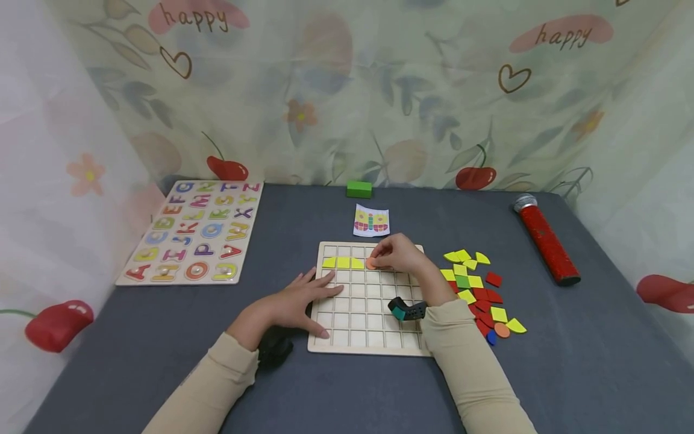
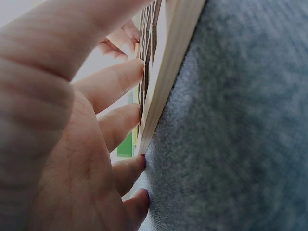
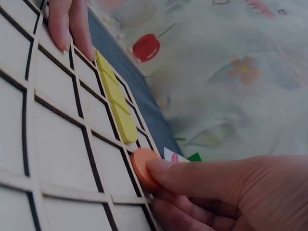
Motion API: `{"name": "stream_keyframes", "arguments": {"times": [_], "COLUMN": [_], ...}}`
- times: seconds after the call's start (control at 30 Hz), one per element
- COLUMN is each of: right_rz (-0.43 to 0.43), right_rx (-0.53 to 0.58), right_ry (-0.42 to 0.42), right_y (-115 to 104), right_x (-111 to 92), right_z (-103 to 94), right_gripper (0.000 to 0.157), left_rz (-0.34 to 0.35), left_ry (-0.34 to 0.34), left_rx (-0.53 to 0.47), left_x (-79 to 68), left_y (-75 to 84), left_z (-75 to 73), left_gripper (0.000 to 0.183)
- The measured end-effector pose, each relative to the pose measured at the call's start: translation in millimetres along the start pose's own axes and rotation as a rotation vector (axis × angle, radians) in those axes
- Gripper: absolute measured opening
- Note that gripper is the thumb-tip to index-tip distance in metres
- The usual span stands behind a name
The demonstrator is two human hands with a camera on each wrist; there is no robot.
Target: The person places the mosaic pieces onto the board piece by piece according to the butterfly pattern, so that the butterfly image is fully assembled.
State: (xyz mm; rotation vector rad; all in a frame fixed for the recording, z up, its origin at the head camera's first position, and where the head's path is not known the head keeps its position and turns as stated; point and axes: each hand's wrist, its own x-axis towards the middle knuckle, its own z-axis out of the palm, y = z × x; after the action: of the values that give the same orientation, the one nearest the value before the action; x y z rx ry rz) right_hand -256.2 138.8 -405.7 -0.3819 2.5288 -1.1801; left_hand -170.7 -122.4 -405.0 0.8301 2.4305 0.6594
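Note:
A wooden grid board (image 1: 358, 305) lies on the dark table. Near its far edge, several yellow pieces (image 1: 343, 263) fill neighbouring cells in one row. My right hand (image 1: 400, 254) pinches an orange disc (image 3: 144, 168) between thumb and fingers, at the cell just right of the yellow pieces. My left hand (image 1: 295, 302) is spread over the board's left edge; in the left wrist view its fingertips touch the board's rim (image 2: 166, 82) and the table. Beyond the board lies a small picture card (image 1: 371, 220) with a butterfly-like pattern.
Loose coloured pieces (image 1: 481, 293), red, yellow, green, blue and orange, are scattered right of the board. A red microphone (image 1: 547, 241) lies farther right. An alphabet puzzle board (image 1: 191, 234) sits at the left. A green block (image 1: 359, 190) stands by the back curtain (image 1: 347, 120).

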Motion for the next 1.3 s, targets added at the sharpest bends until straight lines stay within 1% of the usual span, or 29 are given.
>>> {"name": "stream_keyframes", "arguments": {"times": [0.2,0.3,0.4,0.47,0.57,0.77,0.97,1.17,1.3], "right_rz": [-0.029,-0.015,0.013,0.025,0.059,0.126,0.157,0.235,0.262], "right_rx": [-0.059,-0.062,-0.035,-0.009,0.031,0.03,0.068,0.06,0.04], "right_ry": [0.013,0.013,0.016,0.018,0.042,0.12,0.153,0.198,0.23], "right_y": [-5.3,-4.7,-1.0,3.6,12.8,33.3,52.9,75.6,88.1], "right_x": [-1.4,-1.2,-4.2,-7.9,-13.9,-29.4,-47.1,-64.6,-74.1], "right_z": [0.4,-1.6,-6.8,-12.7,-24.7,-53.8,-76.1,-95.6,-105.8], "right_gripper": [0.011,0.012,0.014,0.016,0.02,0.027,0.033,0.039,0.042], "left_rz": [-0.001,-0.002,-0.004,-0.005,-0.004,0.004,0.0,-0.001,-0.002], "left_ry": [0.004,0.005,0.004,0.006,0.013,0.024,0.026,0.028,0.028], "left_rx": [0.007,0.008,0.012,0.012,0.007,-0.008,-0.002,-0.004,-0.001], "left_x": [0.4,1.1,1.9,2.2,2.0,0.9,0.8,0.2,0.1], "left_y": [-1.4,-1.8,-1.9,-1.8,-1.5,-0.6,-0.2,0.8,0.7], "left_z": [1.0,1.2,1.6,1.9,2.3,1.9,1.6,1.4,1.8], "left_gripper": [0.088,0.088,0.088,0.088,0.088,0.089,0.089,0.088,0.088]}}
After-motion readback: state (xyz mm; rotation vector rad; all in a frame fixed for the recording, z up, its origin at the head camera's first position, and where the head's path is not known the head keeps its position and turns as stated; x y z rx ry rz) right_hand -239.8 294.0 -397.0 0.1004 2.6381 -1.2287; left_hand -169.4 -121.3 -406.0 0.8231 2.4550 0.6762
